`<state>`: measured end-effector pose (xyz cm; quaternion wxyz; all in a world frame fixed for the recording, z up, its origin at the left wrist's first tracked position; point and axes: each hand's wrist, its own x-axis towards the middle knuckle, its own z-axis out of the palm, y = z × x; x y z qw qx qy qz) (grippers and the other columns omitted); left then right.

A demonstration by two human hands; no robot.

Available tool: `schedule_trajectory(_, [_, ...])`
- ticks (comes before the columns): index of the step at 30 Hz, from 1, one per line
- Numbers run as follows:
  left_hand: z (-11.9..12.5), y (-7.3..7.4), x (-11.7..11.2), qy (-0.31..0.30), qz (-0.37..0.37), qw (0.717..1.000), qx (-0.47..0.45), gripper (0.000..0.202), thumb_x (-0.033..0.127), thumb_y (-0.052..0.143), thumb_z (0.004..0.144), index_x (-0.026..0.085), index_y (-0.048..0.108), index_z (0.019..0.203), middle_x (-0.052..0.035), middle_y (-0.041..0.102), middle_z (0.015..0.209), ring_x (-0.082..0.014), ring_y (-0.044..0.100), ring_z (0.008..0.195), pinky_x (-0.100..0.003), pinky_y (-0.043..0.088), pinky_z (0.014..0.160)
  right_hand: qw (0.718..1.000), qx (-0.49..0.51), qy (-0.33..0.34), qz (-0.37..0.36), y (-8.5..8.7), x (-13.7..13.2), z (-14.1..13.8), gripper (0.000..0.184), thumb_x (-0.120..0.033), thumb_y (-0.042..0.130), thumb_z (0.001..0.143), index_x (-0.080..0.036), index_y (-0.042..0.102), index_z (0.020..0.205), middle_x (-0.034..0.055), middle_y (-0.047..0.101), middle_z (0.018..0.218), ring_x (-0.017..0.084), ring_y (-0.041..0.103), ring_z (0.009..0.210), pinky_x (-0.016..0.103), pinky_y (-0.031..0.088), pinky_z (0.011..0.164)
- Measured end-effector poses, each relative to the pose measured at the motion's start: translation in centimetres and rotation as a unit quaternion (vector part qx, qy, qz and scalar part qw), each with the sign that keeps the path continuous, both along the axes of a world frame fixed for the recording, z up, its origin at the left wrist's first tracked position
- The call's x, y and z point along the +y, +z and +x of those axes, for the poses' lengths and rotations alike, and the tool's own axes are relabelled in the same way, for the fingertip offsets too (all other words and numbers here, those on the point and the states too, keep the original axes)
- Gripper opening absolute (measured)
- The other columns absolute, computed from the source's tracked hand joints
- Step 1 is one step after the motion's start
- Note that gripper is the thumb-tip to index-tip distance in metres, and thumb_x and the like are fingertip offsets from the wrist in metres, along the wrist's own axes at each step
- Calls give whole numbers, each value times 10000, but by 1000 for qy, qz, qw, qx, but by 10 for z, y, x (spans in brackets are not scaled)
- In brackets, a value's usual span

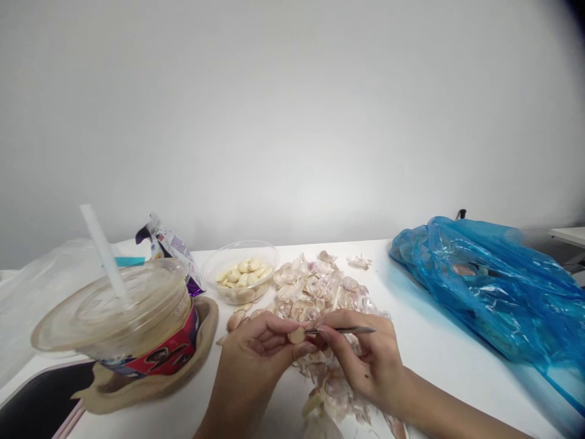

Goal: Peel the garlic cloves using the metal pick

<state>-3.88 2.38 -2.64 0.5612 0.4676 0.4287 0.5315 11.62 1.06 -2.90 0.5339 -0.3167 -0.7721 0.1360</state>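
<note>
Between the thumb and fingers of my left hand [269, 344] is a garlic clove [297, 335], pale tan on the side facing me. My right hand [365, 350] pinches a slim metal tool [356, 330], its tip at the clove; whether it is a blade or tweezers I cannot tell. A heap of papery garlic skins [315, 289] lies behind and beneath both hands. Beyond my left hand stands a clear plastic bowl [214, 259] with several peeled cloves [247, 272] in it. Unpeeled cloves [236, 318] rest just in front of that bowl, partly covered by my left hand.
A lidded drink cup [169, 353] with a straw [103, 247] sits in a cardboard carrier [208, 323] at left. Behind it are a purple-and-white wrapper [171, 244] and clear plastic [50, 286]. A blue plastic bag [484, 292] covers the right side. A wall [292, 122] bounds the white table [439, 378].
</note>
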Motion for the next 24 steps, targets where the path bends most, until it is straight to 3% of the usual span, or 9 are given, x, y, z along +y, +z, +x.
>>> schedule_trajectory(13, [1, -1, 2, -32, -21, 999, -36, 193, 85, 741, 536, 161, 594, 635, -7, 748, 647, -175, 692, 648, -235, 552, 621, 999, 36, -10, -40, -3, 0, 0, 139, -80, 480, 823, -136, 595, 879, 38, 617, 722, 121, 592, 605, 240, 490, 553])
schedule_trajectory(20, [1, -3, 1, -20, -13, 1000, -19, 206, 85, 750, 528, 166, 597, 640, 14, 737, 625, -154, 689, 642, -190, 546, 592, 1000, 22, 7, -6, 0, -2, 1, 153, -71, 493, 813, -131, 589, 915, 35, 622, 695, 124, 599, 609, 231, 492, 537])
schedule_trajectory(24, [0, -1, 0, -9, -4, 1000, -8, 188, 112, 753, 533, 180, 605, 626, 29, 733, 621, -150, 688, 656, -178, 545, 605, 1000, -6, 4, 25, 1, -2, 1, 152, -79, 487, 814, -128, 582, 922, 65, 650, 775, 128, 603, 622, 242, 506, 561])
